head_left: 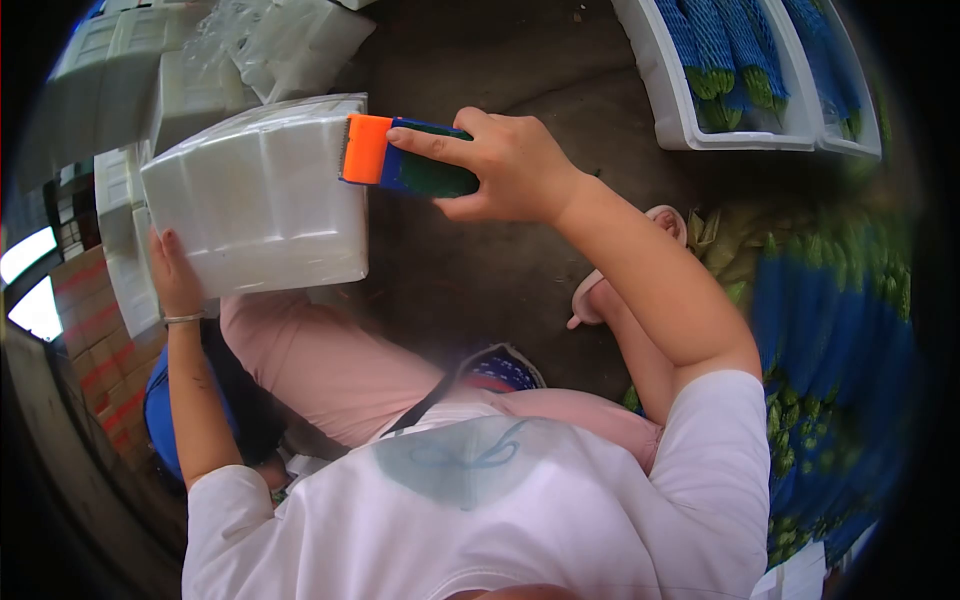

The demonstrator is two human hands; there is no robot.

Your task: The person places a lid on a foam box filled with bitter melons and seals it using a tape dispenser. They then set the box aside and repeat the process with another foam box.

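Note:
A white foam box (pixel 260 200) is tilted up over my left thigh, with ridged sides and shiny clear tape along its upper edge. My left hand (pixel 177 275) grips its lower left corner, with some fingers hidden behind the box. In my right hand (pixel 520 165) is a tape dispenser (pixel 368 150), orange at the front with a serrated edge and blue and dark green behind. My index finger lies along its top and the thumb is underneath. The dispenser's toothed edge overlaps the right side of the box in this view.
More white foam boxes (pixel 195 95) and clear plastic wrap (pixel 270 40) are at the upper left. Open white trays (pixel 690 135) hold green vegetables in blue netting at the upper right. A large pile of netted vegetables (pixel 840 350) lies to my right. Cardboard cartons (pixel 100 350) stand left.

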